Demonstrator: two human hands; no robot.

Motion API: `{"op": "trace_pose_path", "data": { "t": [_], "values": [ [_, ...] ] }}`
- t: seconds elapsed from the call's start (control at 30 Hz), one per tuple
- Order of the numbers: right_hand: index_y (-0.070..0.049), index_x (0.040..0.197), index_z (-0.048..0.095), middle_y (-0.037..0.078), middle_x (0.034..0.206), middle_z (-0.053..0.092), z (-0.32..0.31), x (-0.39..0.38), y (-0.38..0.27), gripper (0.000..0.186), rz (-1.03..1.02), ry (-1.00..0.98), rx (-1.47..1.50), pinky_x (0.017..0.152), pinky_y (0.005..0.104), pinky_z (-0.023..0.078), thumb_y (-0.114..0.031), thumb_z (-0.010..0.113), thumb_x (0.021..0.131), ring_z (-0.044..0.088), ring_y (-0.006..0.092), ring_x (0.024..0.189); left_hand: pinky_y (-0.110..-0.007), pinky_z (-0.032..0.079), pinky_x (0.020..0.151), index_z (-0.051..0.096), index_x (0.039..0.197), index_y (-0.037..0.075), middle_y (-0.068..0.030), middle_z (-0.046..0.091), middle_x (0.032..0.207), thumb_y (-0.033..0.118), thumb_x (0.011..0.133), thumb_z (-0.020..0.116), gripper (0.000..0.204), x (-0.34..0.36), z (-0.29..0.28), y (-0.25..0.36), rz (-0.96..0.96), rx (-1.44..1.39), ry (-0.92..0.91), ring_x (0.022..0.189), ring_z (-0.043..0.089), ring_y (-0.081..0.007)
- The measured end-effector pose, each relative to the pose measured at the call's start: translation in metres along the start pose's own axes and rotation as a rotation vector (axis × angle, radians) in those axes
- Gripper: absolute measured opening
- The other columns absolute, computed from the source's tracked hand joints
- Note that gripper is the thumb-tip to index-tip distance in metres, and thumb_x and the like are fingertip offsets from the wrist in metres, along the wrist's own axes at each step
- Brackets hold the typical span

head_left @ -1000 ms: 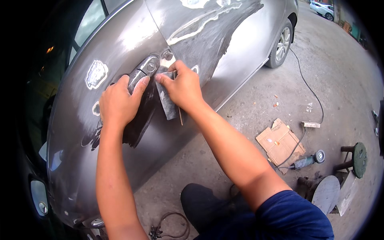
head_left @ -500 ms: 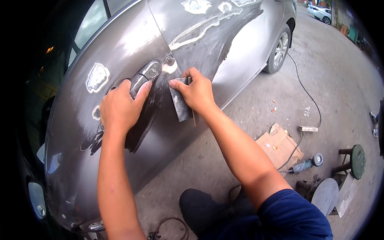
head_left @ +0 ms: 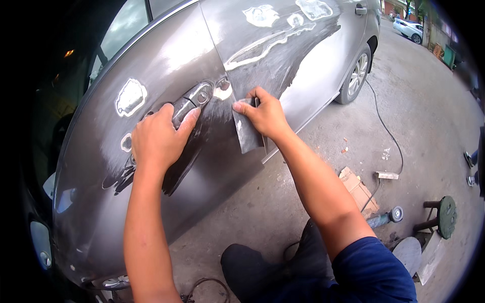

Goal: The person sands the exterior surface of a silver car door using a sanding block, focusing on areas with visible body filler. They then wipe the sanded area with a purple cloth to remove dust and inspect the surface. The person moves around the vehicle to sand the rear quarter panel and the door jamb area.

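Kneeling at the bottom of the frame, the person's dark trouser knee [head_left: 252, 267] and blue sleeve [head_left: 374, 272] sit nearest, with both bare forearms rising toward the middle. Left of centre, the left hand [head_left: 157, 139] lies flat on the grey car door [head_left: 166, 65], fingers together, fingertips touching the door handle [head_left: 191, 100]. Just right of centre, the right hand [head_left: 265, 115] pinches a grey sheet of sandpaper [head_left: 246, 132] against the door's rear edge, the sheet hanging down below the fingers. Pale filler patches [head_left: 130, 96] dot the panel in the upper left and upper middle. At the lower right, a piece of cardboard [head_left: 357, 189], a power tool [head_left: 386, 217] and its cable [head_left: 386, 131] lie on the concrete ground. Farther up, the rear wheel [head_left: 357, 73] stands at the upper right.
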State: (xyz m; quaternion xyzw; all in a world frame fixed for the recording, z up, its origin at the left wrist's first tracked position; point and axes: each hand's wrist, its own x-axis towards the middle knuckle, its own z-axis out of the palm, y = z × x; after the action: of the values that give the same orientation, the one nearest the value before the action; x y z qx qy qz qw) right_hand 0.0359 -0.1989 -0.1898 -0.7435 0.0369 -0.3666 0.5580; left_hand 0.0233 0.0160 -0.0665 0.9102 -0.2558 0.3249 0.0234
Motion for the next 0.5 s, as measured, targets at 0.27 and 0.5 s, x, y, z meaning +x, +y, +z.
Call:
{"op": "trace_pose_path", "data": {
  "t": [0.27, 0.5],
  "values": [
    [-0.002, 0.094, 0.061, 0.013, 0.078, 0.064, -0.014, 0.024, -0.003, 0.043, -0.054, -0.147, 0.039, 0.068, 0.0330, 0.049, -0.033, 0.084, 0.075, 0.060, 0.0187, 0.073, -0.049, 0.047, 0.064, 0.056, 0.072, 0.002, -0.0198, 0.064, 0.069, 0.053, 0.086, 0.062, 0.054, 0.002, -0.004, 0.006, -0.015, 0.011, -0.009, 0.071, 0.062, -0.0406],
    [-0.003, 0.095, 0.063, 0.007, 0.077, 0.064, -0.044, 0.007, -0.021, 0.033, -0.029, 0.006, 0.170, 0.065, 0.0289, 0.049, -0.025, 0.082, 0.079, 0.058, 0.0121, 0.072, -0.052, 0.043, 0.064, 0.055, 0.075, 0.001, -0.0222, 0.062, 0.070, 0.054, 0.086, 0.061, 0.055, -0.001, 0.000, -0.001, -0.017, -0.012, -0.005, 0.070, 0.059, -0.0434]
  ]
}}
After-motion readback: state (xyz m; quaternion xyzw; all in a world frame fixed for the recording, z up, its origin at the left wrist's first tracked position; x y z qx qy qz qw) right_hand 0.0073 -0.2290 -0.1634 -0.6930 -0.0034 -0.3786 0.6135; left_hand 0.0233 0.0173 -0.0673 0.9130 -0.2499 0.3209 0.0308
